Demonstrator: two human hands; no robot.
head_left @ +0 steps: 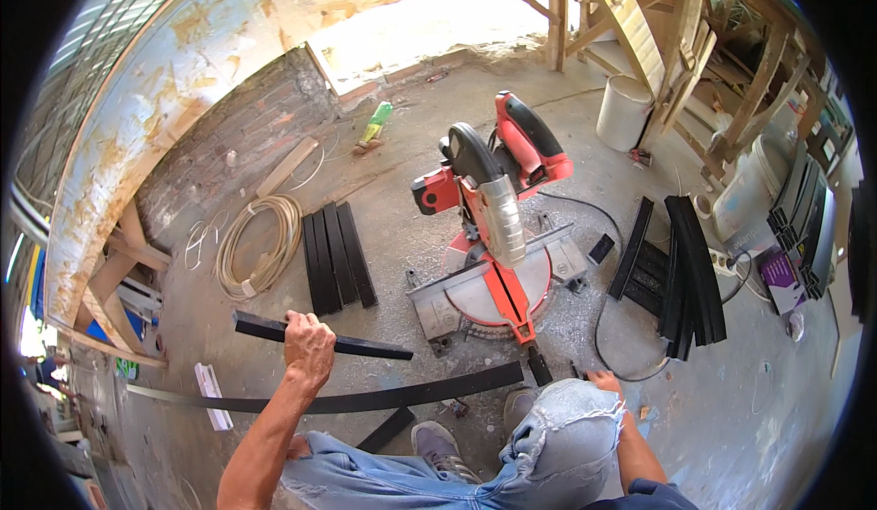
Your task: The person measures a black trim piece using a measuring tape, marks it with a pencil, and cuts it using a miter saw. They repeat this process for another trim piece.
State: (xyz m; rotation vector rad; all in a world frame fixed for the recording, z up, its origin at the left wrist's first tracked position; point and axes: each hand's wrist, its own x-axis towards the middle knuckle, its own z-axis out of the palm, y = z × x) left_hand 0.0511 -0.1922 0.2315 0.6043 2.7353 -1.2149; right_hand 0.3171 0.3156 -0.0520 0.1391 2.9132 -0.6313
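My left hand (311, 345) is wrapped round a short black bar (375, 346), lifted above the floor left of the saw. My right hand (604, 381) shows only partly beside my right knee, which hides most of its fingers; a small dark thing lies by the fingertips, too small to name. In front of me stands a red and black mitre saw (498, 208), its head raised over a grey and red base (443, 304). Across the floor nearer my feet runs a long black strip (402, 393), with a short black offcut (386, 430) below it.
Several black bars (338, 259) lie side by side beside a coiled hose (260, 245). More black strips (690, 272) are stacked right of the saw, near its cable (598, 327) and a phone-like dark slab (601, 249). A white bucket (624, 112) stands by wooden framing.
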